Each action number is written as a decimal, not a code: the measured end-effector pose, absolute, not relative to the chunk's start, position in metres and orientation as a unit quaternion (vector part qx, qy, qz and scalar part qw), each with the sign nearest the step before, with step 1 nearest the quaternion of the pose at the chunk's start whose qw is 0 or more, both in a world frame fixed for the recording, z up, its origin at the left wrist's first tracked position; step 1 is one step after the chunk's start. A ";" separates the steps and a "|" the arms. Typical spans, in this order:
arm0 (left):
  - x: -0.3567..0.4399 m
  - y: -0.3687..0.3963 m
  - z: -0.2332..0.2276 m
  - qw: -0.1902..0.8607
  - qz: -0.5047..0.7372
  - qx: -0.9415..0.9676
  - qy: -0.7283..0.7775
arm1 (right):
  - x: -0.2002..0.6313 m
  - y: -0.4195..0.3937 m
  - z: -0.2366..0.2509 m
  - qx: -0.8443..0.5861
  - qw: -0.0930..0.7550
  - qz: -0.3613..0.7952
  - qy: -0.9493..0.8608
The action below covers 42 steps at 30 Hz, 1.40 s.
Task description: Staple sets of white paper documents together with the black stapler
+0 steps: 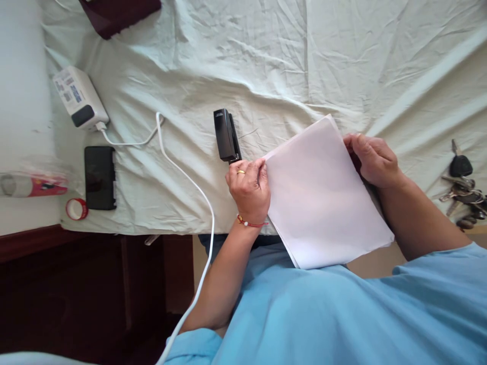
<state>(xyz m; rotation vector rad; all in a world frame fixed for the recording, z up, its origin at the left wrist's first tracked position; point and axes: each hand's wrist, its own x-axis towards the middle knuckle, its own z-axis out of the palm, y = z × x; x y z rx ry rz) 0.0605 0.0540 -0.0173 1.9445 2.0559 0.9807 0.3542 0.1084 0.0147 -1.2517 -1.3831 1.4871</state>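
A thin stack of white paper sheets (327,197) lies tilted over the table's front edge, its lower part against the blue shirt. My left hand (249,190) is closed at the left edge of the sheets, thumb side against the upper left corner. A black stapler (226,136) lies just beyond these knuckles; its near end meets my fingers, and whether they touch it is hidden. On the opposite side, my right hand (375,158) pinches the right edge of the sheets, with its lower fingers tucked out of sight.
Left stand a white power adapter (79,96) with a long white cable (190,175), a black phone (99,177), a red tape roll (76,208) and a plastic bottle (34,183). Keys (462,187) lie right. A dark red object (119,15) sits on the wrinkled cloth (342,56).
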 end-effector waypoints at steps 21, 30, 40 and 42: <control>0.074 0.039 -0.009 0.073 0.354 0.668 0.650 | 0.352 0.113 0.014 -0.522 0.388 0.571 -0.501; 0.072 0.044 -0.019 0.087 0.341 0.653 0.671 | 0.351 0.117 0.017 -0.527 0.342 0.581 -0.518; 0.067 0.053 -0.022 0.065 0.317 0.656 0.682 | 0.354 0.118 0.009 -0.534 0.304 0.509 -0.603; 0.068 0.053 -0.021 0.058 0.316 0.655 0.684 | 0.354 0.118 0.009 -0.532 0.303 0.515 -0.600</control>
